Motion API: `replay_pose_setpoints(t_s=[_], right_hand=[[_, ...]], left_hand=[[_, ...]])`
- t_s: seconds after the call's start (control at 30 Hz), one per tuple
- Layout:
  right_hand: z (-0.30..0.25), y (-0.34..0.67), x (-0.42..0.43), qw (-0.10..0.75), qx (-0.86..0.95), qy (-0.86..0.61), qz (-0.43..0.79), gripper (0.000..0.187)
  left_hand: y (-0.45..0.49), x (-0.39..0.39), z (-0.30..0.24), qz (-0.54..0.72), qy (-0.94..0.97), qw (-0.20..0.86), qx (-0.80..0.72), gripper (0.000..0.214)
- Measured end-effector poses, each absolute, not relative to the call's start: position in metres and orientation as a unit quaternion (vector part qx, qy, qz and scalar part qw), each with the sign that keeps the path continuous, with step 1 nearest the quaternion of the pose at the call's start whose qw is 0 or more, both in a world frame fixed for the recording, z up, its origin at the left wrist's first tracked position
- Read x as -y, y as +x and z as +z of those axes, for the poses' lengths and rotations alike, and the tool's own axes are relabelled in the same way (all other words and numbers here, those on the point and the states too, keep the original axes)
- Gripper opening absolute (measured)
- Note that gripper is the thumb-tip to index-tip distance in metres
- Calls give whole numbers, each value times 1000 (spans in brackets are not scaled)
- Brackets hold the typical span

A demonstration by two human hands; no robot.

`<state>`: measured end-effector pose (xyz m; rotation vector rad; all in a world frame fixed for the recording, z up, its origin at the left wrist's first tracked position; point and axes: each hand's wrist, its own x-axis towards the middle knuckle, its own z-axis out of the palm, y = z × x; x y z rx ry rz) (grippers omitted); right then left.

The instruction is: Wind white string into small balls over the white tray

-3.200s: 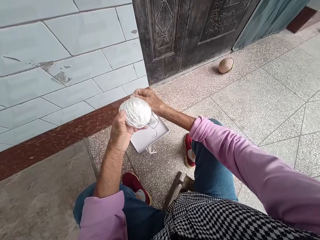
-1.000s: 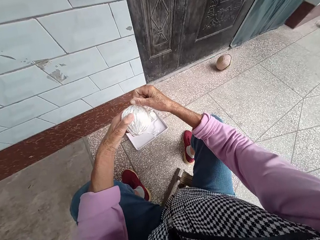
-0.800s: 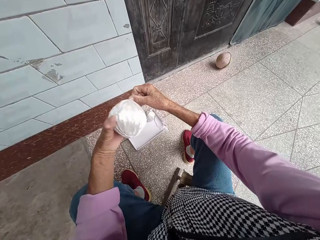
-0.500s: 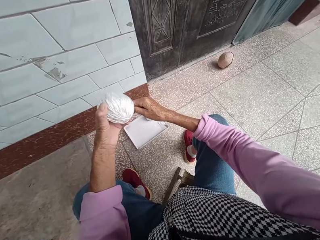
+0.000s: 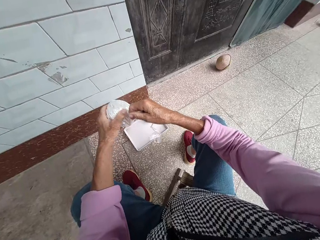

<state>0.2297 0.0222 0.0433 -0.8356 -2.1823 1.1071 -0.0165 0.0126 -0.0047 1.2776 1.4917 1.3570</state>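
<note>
- A glossy white wound bundle (image 5: 117,110), roughly ball-shaped, is held up just above the left end of the tray; its material cannot be told at this size.
- It is cupped in the left hand (image 5: 107,126), with the fingers closed around it.
- The right hand (image 5: 149,112) is held palm-down and partly curled, its fingertips (image 5: 132,115) touching the bundle's lower edge; no firm grip can be made out.
- Beneath both hands, a shallow white rectangular tray (image 5: 161,130) lies on the speckled terrazzo floor (image 5: 153,174), with pale loose strands (image 5: 157,139) at its right end.
- A steady, light hold by the 2 hands is judged best, so that the bundle is not crushed and the strands are not snagged.
- Beyond, a red skirting band (image 5: 57,131) runs beneath pale blue wall tiles (image 5: 51,40).
</note>
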Motion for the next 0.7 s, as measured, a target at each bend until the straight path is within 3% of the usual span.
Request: replay_pose_setpoints(t_s=[0.17,0.43,0.6,0.7], right_hand=[[54,246,-39,329,772,-353,414,56],[34,249,-58,367,737,-331,462,70],[21,237,-69,378,710,-345,483,70],[20,225,-63,380,698,-365,485,62]], left_hand=[[-6,0,0,406,559,503,-519,86],[0,15,24,357,592,577,-434,98],[2,18,14,439,519,617,-397,109],[4,14,11,532,455,602,-384,104]])
